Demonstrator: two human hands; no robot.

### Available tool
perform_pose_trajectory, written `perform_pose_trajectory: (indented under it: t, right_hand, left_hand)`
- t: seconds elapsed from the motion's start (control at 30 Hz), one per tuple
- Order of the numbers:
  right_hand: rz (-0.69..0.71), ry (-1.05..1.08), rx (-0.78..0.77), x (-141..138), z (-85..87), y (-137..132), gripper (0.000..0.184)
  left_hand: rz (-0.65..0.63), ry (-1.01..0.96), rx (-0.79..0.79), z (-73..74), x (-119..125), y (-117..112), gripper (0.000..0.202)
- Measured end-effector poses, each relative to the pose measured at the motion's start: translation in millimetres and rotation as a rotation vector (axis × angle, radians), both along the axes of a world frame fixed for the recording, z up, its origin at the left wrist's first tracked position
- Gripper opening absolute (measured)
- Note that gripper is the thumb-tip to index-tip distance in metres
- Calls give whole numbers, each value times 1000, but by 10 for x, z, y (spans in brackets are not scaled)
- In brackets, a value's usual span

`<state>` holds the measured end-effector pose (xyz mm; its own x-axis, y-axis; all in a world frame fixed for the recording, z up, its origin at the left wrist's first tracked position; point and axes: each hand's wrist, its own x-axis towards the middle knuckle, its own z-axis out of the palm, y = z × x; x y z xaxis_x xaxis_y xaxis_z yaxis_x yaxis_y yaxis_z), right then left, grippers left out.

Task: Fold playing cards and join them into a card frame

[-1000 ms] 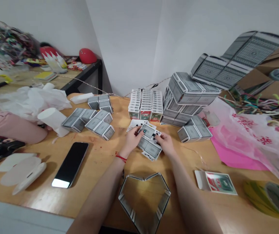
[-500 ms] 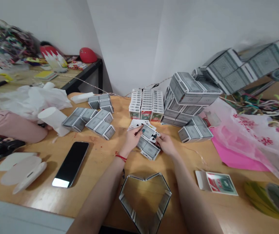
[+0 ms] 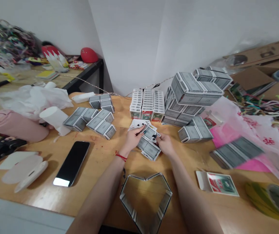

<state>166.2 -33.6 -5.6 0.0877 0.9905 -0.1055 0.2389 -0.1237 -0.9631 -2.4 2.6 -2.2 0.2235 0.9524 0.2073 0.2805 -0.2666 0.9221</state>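
My left hand point(image 3: 131, 140) and my right hand point(image 3: 165, 144) meet over a loose pile of playing cards point(image 3: 149, 148) on the wooden table point(image 3: 100, 162). Both hands pinch cards from the pile, mostly grey backs, with a few faces showing at the far edge. A heart-shaped frame made of folded cards point(image 3: 145, 200) lies between my forearms, close to the table's near edge. Behind the pile stand three rows of boxed decks point(image 3: 147, 104).
Folded-card blocks point(image 3: 90, 119) lie at the left and stack up at the right point(image 3: 190, 94). A blurred card panel point(image 3: 235, 152) is in mid-air at the right. A phone point(image 3: 71, 163), a flattened card box point(image 3: 217, 182), a pink bag point(image 3: 249, 136) and tape rolls point(image 3: 271, 198) are around.
The big folded-card panel high at the right has come down; a blurred piece of it now shows low over the pink bag. My hands stay on the card pile, barely shifted.
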Motion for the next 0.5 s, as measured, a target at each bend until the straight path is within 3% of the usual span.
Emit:
perform_pose_trajectory:
  t: [0.5]
  right_hand:
    - [-21, 7, 17, -9, -16, 22, 18]
  left_hand:
    - [-24, 9, -13, 46, 16, -21, 38]
